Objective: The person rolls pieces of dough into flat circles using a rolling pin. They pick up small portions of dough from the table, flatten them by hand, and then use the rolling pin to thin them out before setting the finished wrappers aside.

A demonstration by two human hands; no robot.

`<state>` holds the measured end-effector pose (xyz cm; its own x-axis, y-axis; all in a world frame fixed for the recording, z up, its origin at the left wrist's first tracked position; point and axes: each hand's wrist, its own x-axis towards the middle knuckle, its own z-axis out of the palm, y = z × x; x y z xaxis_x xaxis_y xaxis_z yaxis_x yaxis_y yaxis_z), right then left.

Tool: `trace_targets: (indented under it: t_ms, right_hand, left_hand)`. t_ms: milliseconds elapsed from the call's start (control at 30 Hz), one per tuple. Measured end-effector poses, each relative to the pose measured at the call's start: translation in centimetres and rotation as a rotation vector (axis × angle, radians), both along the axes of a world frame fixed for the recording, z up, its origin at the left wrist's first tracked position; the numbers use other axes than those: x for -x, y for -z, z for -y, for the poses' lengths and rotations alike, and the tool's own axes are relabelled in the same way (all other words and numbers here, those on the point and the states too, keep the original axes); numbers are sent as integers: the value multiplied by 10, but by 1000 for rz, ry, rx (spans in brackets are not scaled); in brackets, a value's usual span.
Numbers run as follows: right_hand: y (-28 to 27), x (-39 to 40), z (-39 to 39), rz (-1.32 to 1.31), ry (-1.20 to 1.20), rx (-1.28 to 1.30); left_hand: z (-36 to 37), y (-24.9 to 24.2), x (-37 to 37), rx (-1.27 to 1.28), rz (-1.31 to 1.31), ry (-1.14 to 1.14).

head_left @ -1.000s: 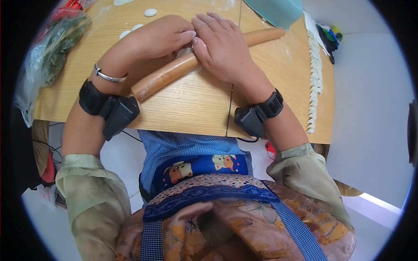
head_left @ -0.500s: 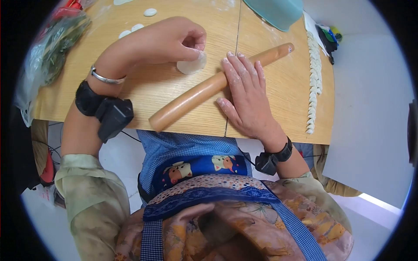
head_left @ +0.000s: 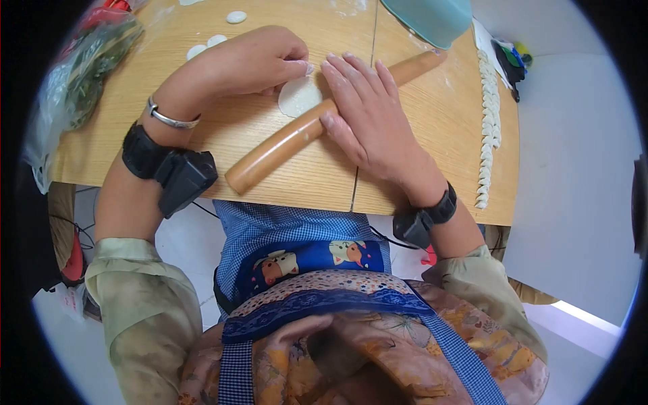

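A thin round dough wrapper [head_left: 299, 98] lies on the wooden table. My left hand [head_left: 280, 59] is closed, its thumb and fingertips pinching the wrapper's far edge. Under my right hand [head_left: 370, 111] is a wooden rolling pin [head_left: 275, 150], lying slantwise, its middle against the wrapper's right edge. The right palm rests flat on the pin with fingers stretched out and dusted with flour. The hand hides part of the pin's middle.
Small flattened dough pieces [head_left: 236, 17] lie at the back left. A plastic bag with greens [head_left: 88, 74] sits on the left. The teal basin [head_left: 432, 20] is at the back. Along the right edge runs a row of shaped dough pieces [head_left: 487, 142].
The rolling pin and my right hand have moved away from me and slightly left, bringing the pin to the wrapper. The wrapper looks turned, its far edge still at my left fingers.
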<state>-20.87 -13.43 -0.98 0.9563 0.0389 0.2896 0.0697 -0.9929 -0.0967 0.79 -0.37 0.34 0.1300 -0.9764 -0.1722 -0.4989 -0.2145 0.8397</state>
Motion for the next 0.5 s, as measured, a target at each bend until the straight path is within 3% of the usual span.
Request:
trace_targets:
  t_ms: [300,500]
  right_hand:
    - [11,-55,8,74,11,1]
    - [2,-2,-1,6,21,-45]
  left_hand:
    - [0,10,-5,133,91,68]
    - [0,1,-2,87,115,111]
